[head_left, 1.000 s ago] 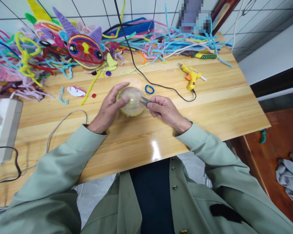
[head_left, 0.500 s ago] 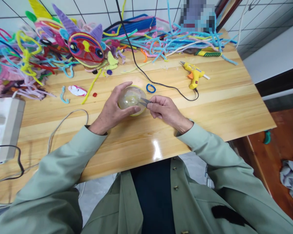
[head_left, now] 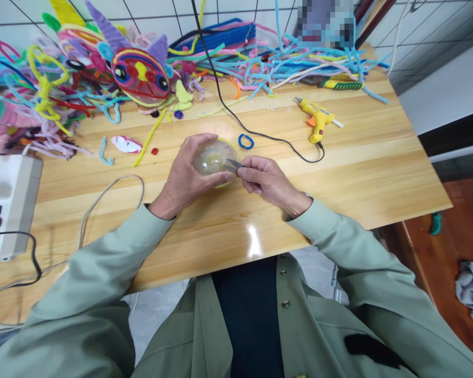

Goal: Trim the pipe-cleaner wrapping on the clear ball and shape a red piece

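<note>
A clear plastic dome (head_left: pixel 211 161) with a yellow edge rests on the table in front of me. My left hand (head_left: pixel 187 170) is curved round its left side, thumb along the near edge and fingers over the far edge. In my right hand (head_left: pixel 266 178) is a pair of scissors (head_left: pixel 232 165), pinched between thumb and fingers. Their grey pointed blades reach over the dome's right part; the handles are hidden in the hand. Whether the tips touch the dome I cannot tell. Just beyond lies a blue pipe-cleaner ring (head_left: pixel 246 141).
A yellow glue gun (head_left: pixel 318 121) lies at the right, its black cord (head_left: pixel 260 135) crossing the table. Pipe cleaners (head_left: pixel 268 68) and a colourful horned mask-like craft piece (head_left: pixel 141 76) fill the back. A white power strip (head_left: pixel 18 194) stands at the left.
The view has shifted slightly. Both hands keep their grip, and the dome looks turned or tilted a little, with more of its yellow edge showing at the far right.
</note>
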Available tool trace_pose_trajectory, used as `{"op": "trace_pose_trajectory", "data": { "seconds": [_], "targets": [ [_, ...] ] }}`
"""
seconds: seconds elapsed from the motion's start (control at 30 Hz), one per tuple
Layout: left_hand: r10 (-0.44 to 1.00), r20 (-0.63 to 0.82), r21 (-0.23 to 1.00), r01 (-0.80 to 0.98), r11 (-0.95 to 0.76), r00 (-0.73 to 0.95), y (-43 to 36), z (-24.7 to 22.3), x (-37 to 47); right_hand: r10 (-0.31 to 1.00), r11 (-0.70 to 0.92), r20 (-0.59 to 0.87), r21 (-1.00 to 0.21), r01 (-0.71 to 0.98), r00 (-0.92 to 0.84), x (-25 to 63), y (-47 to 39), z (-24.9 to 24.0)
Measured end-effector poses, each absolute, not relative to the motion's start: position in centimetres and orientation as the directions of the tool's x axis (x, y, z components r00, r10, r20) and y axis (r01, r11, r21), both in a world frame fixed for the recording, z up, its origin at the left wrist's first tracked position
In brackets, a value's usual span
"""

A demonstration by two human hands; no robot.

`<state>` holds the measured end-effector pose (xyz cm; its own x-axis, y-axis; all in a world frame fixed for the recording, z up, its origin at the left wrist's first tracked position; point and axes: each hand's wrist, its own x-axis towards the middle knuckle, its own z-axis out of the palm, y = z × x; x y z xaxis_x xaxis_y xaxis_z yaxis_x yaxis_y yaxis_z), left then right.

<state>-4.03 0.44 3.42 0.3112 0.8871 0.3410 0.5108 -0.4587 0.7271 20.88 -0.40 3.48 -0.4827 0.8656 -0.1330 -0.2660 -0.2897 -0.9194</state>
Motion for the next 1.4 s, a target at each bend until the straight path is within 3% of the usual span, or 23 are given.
{"op": "trace_pose_trajectory", "data": {
  "seconds": [0.5,1.03,1.4],
  "targets": [
    [0.787,0.508,0.656,0.435,-0.617,0.351,1.9,1.1,-4.5,0.863,-0.19,-0.085,-0.968,-0.165,-0.497,20.7,-0.9,3.3],
    [0.736,0.614,0.622,0.398,-0.674,0.285,0.6,1.3,-3.9,0.917,-0.196,-0.084,-0.946,-0.258,-0.389,19.3,-2.8,3.1],
    [0.755,0.604,0.619,0.446,-0.646,0.256,0.6,0.1,-3.8,0.939,-0.192,-0.086,-0.933,-0.303,-0.332,18.4,-2.8,3.3]
  ]
}}
